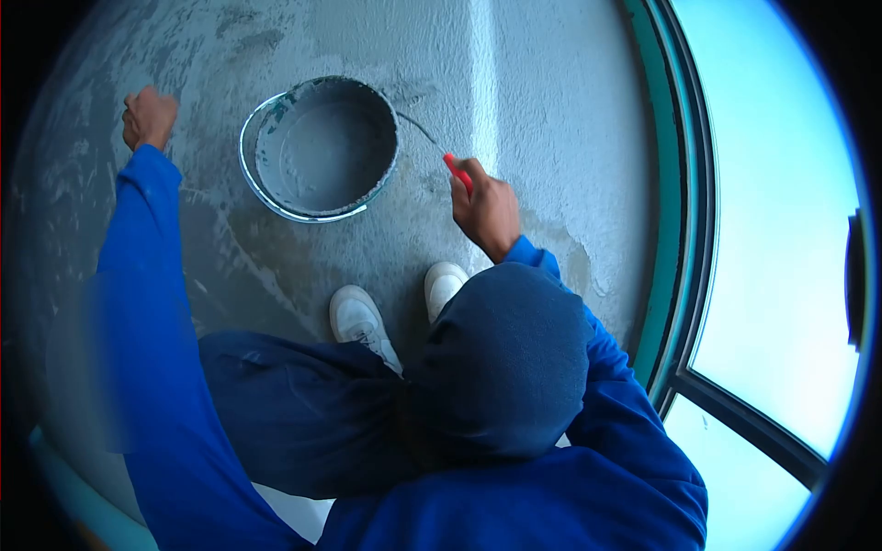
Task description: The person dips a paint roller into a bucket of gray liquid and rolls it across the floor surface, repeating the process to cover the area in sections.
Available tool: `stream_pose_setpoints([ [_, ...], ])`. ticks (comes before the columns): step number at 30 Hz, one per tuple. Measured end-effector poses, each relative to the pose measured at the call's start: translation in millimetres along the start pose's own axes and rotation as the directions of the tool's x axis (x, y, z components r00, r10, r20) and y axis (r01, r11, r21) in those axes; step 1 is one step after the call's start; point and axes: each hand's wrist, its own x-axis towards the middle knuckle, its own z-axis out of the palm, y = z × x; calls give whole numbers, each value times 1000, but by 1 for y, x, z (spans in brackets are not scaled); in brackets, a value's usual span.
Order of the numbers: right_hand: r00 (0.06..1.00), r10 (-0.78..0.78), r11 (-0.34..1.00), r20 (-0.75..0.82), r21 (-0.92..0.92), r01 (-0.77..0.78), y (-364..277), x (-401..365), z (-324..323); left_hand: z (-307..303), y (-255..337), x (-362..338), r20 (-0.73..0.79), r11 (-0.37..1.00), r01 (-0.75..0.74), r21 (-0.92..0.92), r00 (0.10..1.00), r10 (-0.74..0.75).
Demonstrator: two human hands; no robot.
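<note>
A bucket [322, 147] stands on the wet grey floor, with grey coating material [340, 151] inside and smears along its inner wall. Its metal handle lies down around the near left rim. To the right of the bucket, my right hand [487, 207] is closed around a red-handled tool [457, 173]. A thin bent metal rod runs from this handle to the bucket's right rim; the working end is hidden there. My left hand [149, 118] is curled into a fist left of the bucket, apart from it. Whether that fist holds anything is hidden.
Grey coating with streaks covers the floor [570, 119], crossed by a bright strip of light. A dark window frame [700, 202] with bright glass curves along the right. My white shoes [358, 317] are just below the bucket, and my knees are bent.
</note>
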Motion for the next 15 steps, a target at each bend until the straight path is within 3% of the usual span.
stream_pose_setpoints([
  [3, 993, -115, 993, -34, 8, 115, 1, 24, 5, 2, -7, 2, -55, 994, 17, -112, 998, -23],
  [5, 996, -83, 997, 20, -9, 83, 14, 9, 1, 8, -12, 8, -45, 996, 21, -86, 999, -25],
  [8, 998, 0, 1000, 66, 4, 0, 36, -49, -15, 19, -25, 18, -8, 998, -33, 46, 999, 33],
  [12, 986, 59, 977, 154, 196, -89, 69, -155, -82, 4, -11, 2, -24, 999, 22, 24, 999, -21],
  [15, 977, 156, 988, 148, -18, -155, 85, -220, -115, 20, -17, 15, -32, 999, 21, 27, 999, -20],
])
